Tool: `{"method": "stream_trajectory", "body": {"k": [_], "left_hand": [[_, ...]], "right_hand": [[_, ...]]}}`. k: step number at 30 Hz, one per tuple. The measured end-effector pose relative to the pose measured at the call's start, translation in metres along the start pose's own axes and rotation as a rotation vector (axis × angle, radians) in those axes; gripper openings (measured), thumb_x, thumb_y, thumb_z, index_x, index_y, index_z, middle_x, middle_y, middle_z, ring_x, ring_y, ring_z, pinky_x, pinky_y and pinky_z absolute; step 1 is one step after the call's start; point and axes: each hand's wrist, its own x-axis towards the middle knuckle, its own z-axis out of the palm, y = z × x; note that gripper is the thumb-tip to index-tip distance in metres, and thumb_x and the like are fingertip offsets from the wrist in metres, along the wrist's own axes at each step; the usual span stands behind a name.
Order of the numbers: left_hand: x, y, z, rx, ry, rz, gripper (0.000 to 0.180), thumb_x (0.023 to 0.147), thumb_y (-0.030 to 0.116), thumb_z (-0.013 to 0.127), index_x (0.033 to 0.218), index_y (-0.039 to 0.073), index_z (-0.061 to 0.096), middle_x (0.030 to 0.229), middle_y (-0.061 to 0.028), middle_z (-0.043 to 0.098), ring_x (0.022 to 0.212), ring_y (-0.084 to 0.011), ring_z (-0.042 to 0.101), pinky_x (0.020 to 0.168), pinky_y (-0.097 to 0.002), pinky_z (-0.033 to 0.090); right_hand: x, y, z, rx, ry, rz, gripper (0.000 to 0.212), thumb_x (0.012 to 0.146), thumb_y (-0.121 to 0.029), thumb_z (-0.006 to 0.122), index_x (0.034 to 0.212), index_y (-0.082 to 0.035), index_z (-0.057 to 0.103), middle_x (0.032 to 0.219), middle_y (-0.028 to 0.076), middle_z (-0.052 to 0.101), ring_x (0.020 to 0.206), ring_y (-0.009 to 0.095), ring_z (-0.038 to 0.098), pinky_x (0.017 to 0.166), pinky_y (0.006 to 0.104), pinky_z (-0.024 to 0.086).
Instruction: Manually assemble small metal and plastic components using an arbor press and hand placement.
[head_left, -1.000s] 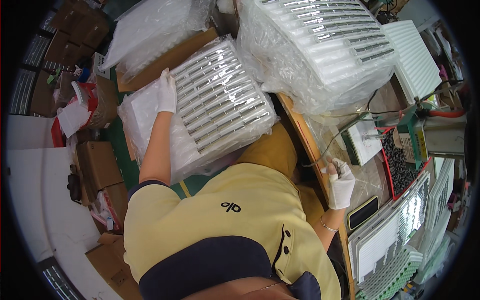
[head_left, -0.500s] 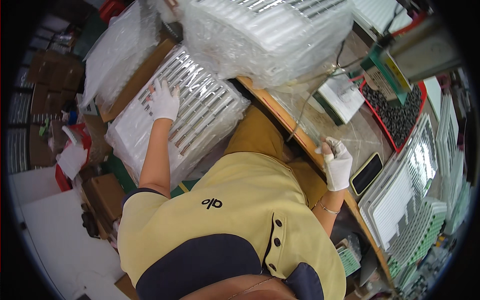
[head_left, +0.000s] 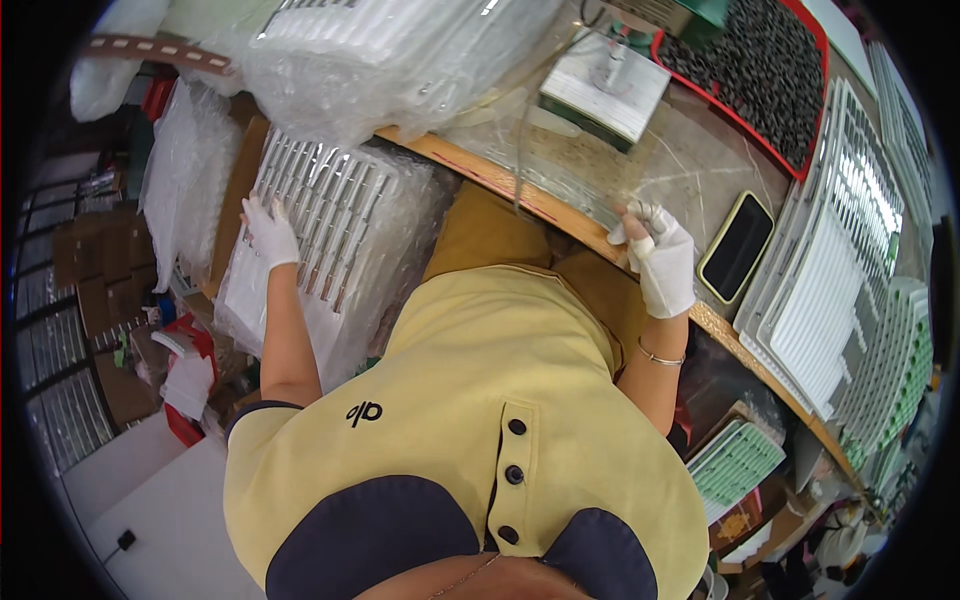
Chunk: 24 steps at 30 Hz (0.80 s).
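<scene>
My left hand (head_left: 270,232), in a white glove with bare fingertips, rests at the left edge of a plastic-wrapped stack of white slatted panels (head_left: 325,225) with shiny metal strips. Its fingers are apart, and no held object shows in them. At the wooden edge of the workbench (head_left: 575,217), my right hand (head_left: 660,262) is raised with its fingers curled together. It wears a similar glove; whatever its fingers may hold is too small to make out. A phone with a pale yellow case (head_left: 736,247) lies on the bench just right of this hand.
A red tray of small black parts (head_left: 750,85) and a metal-topped block fixture (head_left: 605,88) stand on the bench. White slatted panels (head_left: 815,290) are stacked at right. A large plastic-wrapped bundle (head_left: 390,65) lies ahead. Cardboard boxes (head_left: 100,245) are piled at far left.
The whole view has shifted, showing more of the bench's right side. My left hand has slid from the top of the panels to their left edge. My right hand stays curled by the bench edge.
</scene>
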Motion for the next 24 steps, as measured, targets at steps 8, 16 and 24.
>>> {"method": "stream_trajectory", "body": {"k": [8,16,24], "left_hand": [[-0.045,0.180,-0.044,-0.390,-0.381,0.946,0.015,0.080,0.012,0.062,0.093,0.008,0.065,0.090,-0.0112,0.066,0.084,-0.0312,0.063,0.077,-0.0391,0.049],[-0.135,0.179,0.071,-0.503,-0.714,0.744,0.026,0.083,-0.003,0.055,0.108,0.003,0.056,0.110,-0.0201,0.058,0.104,-0.0353,0.056,0.092,-0.0365,0.044],[-0.151,0.115,0.148,-0.553,-1.143,0.010,0.047,0.087,0.005,0.052,0.132,0.006,0.038,0.136,-0.0232,0.040,0.122,-0.0375,0.043,0.100,-0.0347,0.036]], "right_hand": [[0.007,0.019,-0.029,0.402,-0.088,-0.037,0.022,0.090,-0.020,0.059,0.099,-0.001,0.065,0.068,0.000,0.061,0.049,0.001,0.041,0.044,0.0171,0.030],[0.009,0.010,-0.026,0.145,-0.137,0.028,0.021,0.088,-0.017,0.061,0.100,0.000,0.065,0.070,0.002,0.063,0.065,0.005,0.054,0.056,0.0199,0.040],[0.010,0.015,-0.024,0.178,-0.171,-0.054,0.022,0.089,-0.017,0.061,0.101,0.002,0.064,0.071,0.000,0.061,0.059,0.005,0.051,0.053,0.0194,0.038]]}}
